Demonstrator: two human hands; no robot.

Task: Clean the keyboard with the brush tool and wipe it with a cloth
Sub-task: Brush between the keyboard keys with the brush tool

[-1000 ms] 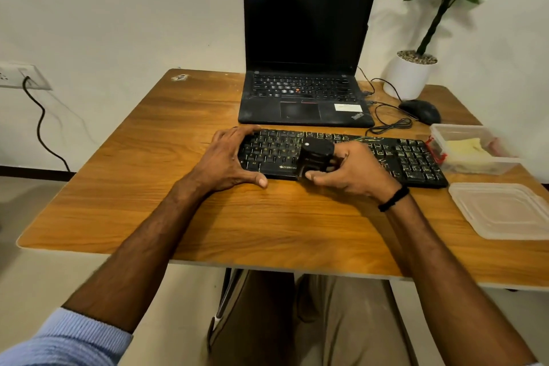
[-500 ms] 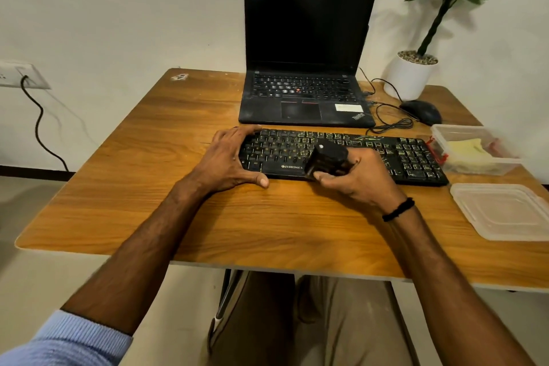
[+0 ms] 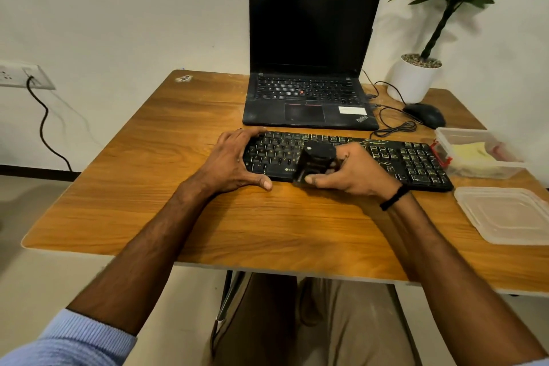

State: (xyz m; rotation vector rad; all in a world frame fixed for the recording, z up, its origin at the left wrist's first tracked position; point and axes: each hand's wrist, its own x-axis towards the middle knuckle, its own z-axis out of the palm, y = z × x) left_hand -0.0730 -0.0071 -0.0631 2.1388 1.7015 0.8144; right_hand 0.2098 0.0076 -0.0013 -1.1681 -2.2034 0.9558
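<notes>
A black keyboard (image 3: 413, 157) lies across the wooden table (image 3: 208, 223) in front of the laptop. My left hand (image 3: 231, 162) grips the keyboard's left end, fingers over the far edge and thumb along the near edge. My right hand (image 3: 353, 171) grips a black blocky brush tool (image 3: 313, 162) and holds it down on the middle keys near the front edge. A yellow cloth (image 3: 472, 151) lies inside a clear plastic box (image 3: 481, 171) at the keyboard's right end.
An open black laptop (image 3: 309, 98) stands behind the keyboard. A black mouse (image 3: 426, 114) with its coiled cable and a white plant pot (image 3: 414, 79) sit at the back right. The box's clear lid (image 3: 505, 214) lies at the right edge.
The brush tool in my right hand swept right along the keys and has come back left toward the middle. My left hand has stayed on the keyboard's left end.
</notes>
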